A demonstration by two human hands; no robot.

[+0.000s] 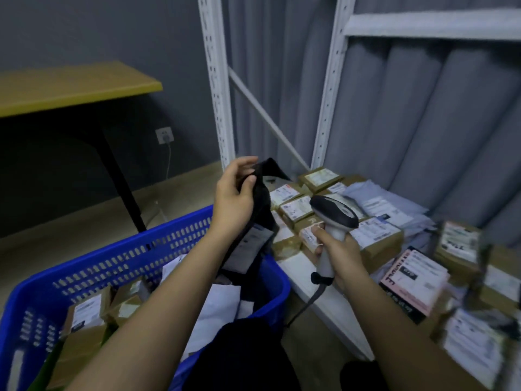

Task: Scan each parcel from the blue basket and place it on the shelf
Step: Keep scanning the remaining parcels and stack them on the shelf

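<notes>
While the black soft parcel [255, 221] is held up above the blue basket [118, 258], the scanning step is judged to be in hand: one parcel is out of the basket and not yet on the shelf [324, 300].

Left hand [234, 198]: fingers and thumb are curled around the upper end of the black parcel, which is pinched near its top fold; the rest of the bag hangs down below the hand, its lower end reaching the basket's rim. A pale label [253, 238] is seen on the bag just below the left hand, tilted and partly turned away from the scanner.

Right hand [335, 249]: closed in a full grip around the handle of the barcode scanner [334, 213]. The scanner head sits above the hand and just beside the parcel, to its right; the two do not appear to touch. A cable [307, 306] trails down from the handle base.

Next move, as judged: the label is to be turned square to the scanner head, or the head tipped toward it. Whether a scan has registered cannot be told.

Beyond the right hand, the low shelf is covered with boxed and bagged parcels [377, 241]. More parcels [87, 309] lie in the basket below the left forearm, so much of the task is judged to remain.
</notes>
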